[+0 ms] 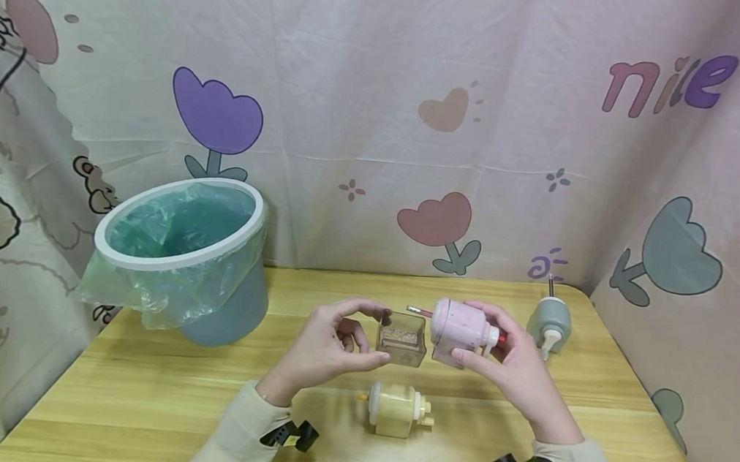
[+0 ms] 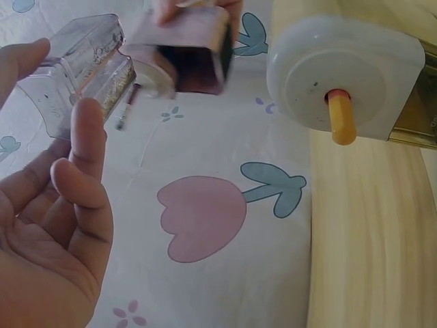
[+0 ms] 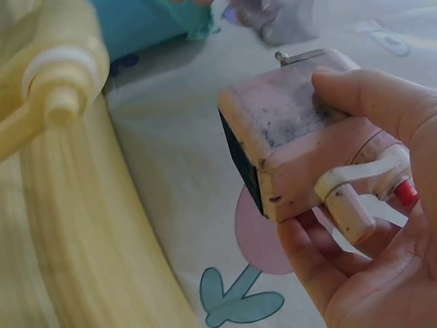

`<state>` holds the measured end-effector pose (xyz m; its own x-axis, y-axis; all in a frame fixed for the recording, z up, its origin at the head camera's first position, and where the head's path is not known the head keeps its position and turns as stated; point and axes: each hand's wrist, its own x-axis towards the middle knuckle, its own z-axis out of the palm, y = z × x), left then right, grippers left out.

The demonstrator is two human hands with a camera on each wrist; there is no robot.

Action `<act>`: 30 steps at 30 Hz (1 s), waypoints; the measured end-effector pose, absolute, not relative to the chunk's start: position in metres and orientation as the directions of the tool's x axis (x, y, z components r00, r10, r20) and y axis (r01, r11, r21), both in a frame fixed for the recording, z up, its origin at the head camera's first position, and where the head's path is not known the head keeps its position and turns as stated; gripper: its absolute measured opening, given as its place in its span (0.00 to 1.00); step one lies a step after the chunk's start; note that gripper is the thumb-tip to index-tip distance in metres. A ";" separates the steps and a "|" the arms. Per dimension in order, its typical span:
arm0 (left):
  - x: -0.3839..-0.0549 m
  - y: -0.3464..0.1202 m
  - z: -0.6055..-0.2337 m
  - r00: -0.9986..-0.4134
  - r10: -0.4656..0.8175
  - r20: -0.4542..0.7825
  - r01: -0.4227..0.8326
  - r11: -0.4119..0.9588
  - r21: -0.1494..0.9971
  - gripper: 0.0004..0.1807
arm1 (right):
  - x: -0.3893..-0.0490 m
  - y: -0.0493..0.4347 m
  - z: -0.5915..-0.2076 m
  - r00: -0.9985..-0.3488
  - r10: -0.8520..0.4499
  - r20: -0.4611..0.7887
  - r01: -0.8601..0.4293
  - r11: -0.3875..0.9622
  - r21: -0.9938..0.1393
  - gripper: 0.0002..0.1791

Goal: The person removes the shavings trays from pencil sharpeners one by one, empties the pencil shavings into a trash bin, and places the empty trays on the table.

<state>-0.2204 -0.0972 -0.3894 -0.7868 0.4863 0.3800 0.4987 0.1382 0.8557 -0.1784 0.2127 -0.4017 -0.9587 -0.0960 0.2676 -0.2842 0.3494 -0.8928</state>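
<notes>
My left hand pinches a clear, brownish shavings drawer between thumb and fingers. Pale shavings show inside it in the left wrist view. Just to its right, my right hand grips a pink crank pencil sharpener, lifted over the table. A pencil sticks out of its left end, toward the drawer. The right wrist view shows the dark opening in its body and its white crank. Below the hands, a yellow pencil sharpener lies on the table with an orange pencil end protruding.
A grey-blue pencil sharpener with a pencil in it stands at the table's back right. At the left is a bin with a white rim and green plastic liner. A printed curtain encloses the wooden table.
</notes>
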 end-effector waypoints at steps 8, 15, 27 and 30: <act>-0.220 -0.097 -0.388 -0.768 0.499 0.401 0.523 0.127 0.843 0.31 | -0.188 0.218 -0.416 -0.980 -0.054 0.193 -0.199 0.381 -0.903 0.37; -0.220 -0.098 -0.388 -0.768 0.501 0.400 0.520 0.124 0.845 0.31 | -0.197 0.223 -0.430 -0.991 -0.028 0.134 -0.135 0.366 -0.921 0.37; -0.221 -0.097 -0.389 -0.757 0.510 0.409 0.533 0.119 0.838 0.31 | -0.206 0.230 -0.454 -0.996 0.002 0.091 -0.079 0.487 -0.870 0.41; -0.221 -0.097 -0.389 -0.756 0.511 0.409 0.534 0.120 0.837 0.31 | -0.207 0.231 -0.457 -0.997 0.008 0.080 -0.065 0.514 -0.855 0.41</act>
